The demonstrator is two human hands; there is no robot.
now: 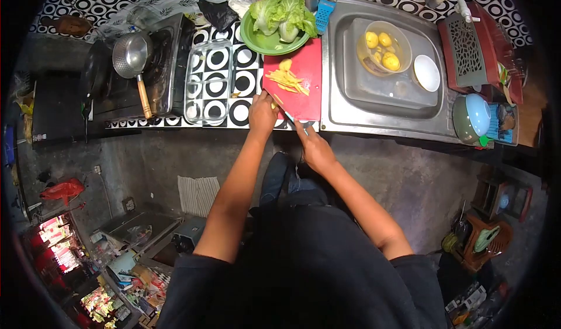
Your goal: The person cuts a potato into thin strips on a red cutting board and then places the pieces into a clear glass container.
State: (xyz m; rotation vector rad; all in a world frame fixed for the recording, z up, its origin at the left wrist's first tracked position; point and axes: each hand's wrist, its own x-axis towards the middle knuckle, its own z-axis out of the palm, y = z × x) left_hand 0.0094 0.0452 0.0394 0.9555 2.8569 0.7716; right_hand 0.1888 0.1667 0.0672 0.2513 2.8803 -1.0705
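Note:
My right hand (318, 152) is closed around the handle of a knife (288, 116), whose blade points up and left over the red cutting board (305, 105). At the board's lower left edge, the fingers of my left hand (263, 116) press on a small piece of yellow potato (274, 104), partly hidden by them. Just beyond lies a pile of cut potato strips (288, 83), with a rounded potato chunk (285, 64) at its top.
Behind the board stands a green bowl (266, 41) of lettuce (283, 16). A glass dish (190, 89) sits to the left, near a stove with a saucepan (131, 54). On the right, the sink (333, 95) holds a bowl of potatoes (388, 61) and a white bowl (426, 73).

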